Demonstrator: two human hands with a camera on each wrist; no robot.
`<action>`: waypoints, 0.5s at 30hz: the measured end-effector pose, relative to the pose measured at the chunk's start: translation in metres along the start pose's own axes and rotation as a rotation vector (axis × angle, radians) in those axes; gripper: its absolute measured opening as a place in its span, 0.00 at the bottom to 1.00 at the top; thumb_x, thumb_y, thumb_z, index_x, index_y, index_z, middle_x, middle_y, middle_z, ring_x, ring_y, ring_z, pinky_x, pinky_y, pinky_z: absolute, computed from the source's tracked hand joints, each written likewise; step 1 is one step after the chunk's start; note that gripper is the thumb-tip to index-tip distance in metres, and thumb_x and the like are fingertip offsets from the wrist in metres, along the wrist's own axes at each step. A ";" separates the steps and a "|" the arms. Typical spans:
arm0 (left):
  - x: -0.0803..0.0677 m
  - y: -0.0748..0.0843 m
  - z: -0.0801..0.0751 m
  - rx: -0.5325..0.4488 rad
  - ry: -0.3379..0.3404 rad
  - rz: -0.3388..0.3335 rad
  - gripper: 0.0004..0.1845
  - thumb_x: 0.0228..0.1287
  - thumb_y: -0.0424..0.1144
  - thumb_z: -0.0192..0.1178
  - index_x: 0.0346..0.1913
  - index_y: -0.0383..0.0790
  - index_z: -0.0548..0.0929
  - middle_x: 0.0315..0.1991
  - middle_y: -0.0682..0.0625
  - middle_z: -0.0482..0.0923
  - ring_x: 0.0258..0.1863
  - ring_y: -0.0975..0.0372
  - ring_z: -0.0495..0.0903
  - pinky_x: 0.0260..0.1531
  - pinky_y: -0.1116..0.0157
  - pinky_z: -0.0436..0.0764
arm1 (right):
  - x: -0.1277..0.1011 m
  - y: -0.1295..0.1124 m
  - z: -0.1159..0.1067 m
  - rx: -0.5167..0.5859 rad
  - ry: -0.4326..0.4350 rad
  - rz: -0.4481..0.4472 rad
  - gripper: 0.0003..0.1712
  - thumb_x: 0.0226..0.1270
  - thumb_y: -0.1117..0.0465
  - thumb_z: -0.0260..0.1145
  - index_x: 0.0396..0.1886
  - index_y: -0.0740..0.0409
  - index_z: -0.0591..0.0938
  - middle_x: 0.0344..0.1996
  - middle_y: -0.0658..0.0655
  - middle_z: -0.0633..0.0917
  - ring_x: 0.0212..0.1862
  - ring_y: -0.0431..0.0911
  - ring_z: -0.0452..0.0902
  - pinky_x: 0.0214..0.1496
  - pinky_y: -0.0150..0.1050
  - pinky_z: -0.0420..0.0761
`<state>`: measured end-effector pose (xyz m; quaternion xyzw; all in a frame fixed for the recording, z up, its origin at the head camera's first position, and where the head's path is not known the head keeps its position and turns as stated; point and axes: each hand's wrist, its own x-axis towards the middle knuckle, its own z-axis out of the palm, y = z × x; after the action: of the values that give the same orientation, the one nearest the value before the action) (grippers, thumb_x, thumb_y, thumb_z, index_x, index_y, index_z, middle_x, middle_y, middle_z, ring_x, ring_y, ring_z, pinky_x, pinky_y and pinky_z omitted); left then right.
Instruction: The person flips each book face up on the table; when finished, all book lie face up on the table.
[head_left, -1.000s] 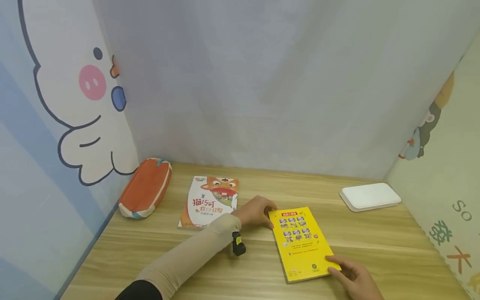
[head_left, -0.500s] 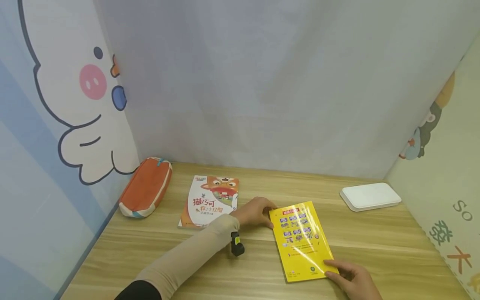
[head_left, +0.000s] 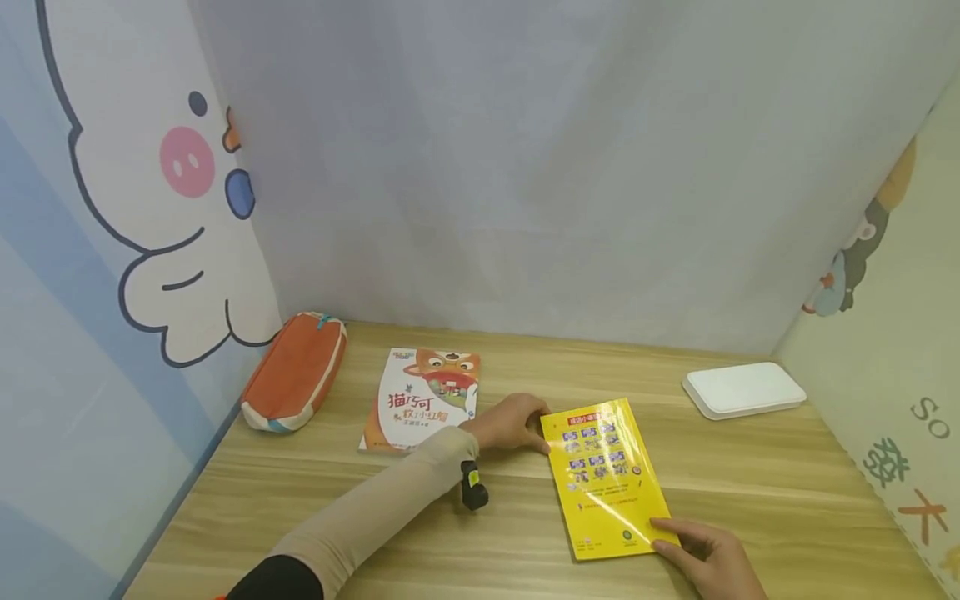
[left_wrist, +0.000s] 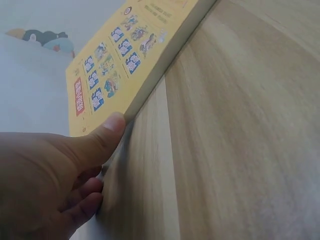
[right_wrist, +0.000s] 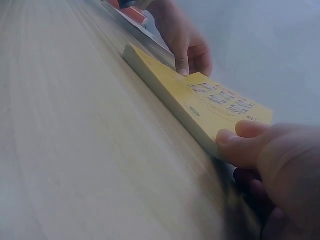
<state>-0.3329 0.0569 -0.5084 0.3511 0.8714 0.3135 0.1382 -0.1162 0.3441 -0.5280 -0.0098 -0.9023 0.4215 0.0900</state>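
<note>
A yellow paperback book point(head_left: 606, 492), its printed back cover up, lies between both hands at the right of centre in the head view. My left hand point(head_left: 512, 423) holds its far left corner, with the thumb point(left_wrist: 111, 131) against the book's edge and the other fingers curled lower down. At the near right corner, my right hand point(head_left: 708, 557) grips the book with thumb and forefinger. The right wrist view shows that thumb point(right_wrist: 235, 145) at the corner; the remaining fingers are in shadow below. How far the book is off the table cannot be told.
A white picture book point(head_left: 420, 400) lies left of my left hand, partly behind the sleeve. An orange pencil case point(head_left: 296, 371) sits by the left wall. A white flat box point(head_left: 744, 389) stands at the back right of the wooden table point(head_left: 780, 492).
The yellow book's far edge has shifted slightly away and upward, and a streak of glare now crosses its cover. Both hands have stayed at their corners.
</note>
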 end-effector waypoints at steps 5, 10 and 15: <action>0.000 -0.002 0.000 -0.066 -0.023 0.016 0.25 0.58 0.44 0.77 0.58 0.46 0.83 0.38 0.57 0.80 0.33 0.68 0.73 0.36 0.73 0.75 | -0.001 0.003 0.001 0.013 -0.003 -0.005 0.14 0.55 0.67 0.79 0.43 0.61 0.91 0.40 0.55 0.93 0.34 0.27 0.78 0.35 0.28 0.83; -0.004 -0.004 -0.001 -0.097 -0.076 0.049 0.37 0.63 0.44 0.73 0.75 0.56 0.71 0.46 0.55 0.81 0.37 0.68 0.76 0.41 0.73 0.77 | -0.001 0.004 0.001 0.018 0.003 -0.055 0.14 0.56 0.67 0.78 0.44 0.62 0.91 0.38 0.46 0.93 0.35 0.26 0.79 0.35 0.26 0.82; -0.006 -0.006 -0.002 -0.142 -0.097 0.071 0.36 0.65 0.43 0.72 0.75 0.60 0.71 0.57 0.54 0.81 0.43 0.68 0.78 0.48 0.72 0.79 | 0.000 0.003 -0.003 -0.013 -0.015 -0.037 0.14 0.58 0.64 0.78 0.46 0.59 0.90 0.41 0.51 0.93 0.39 0.24 0.80 0.40 0.24 0.82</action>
<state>-0.3327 0.0492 -0.5108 0.3857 0.8263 0.3620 0.1935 -0.1156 0.3486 -0.5283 0.0096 -0.9056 0.4141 0.0912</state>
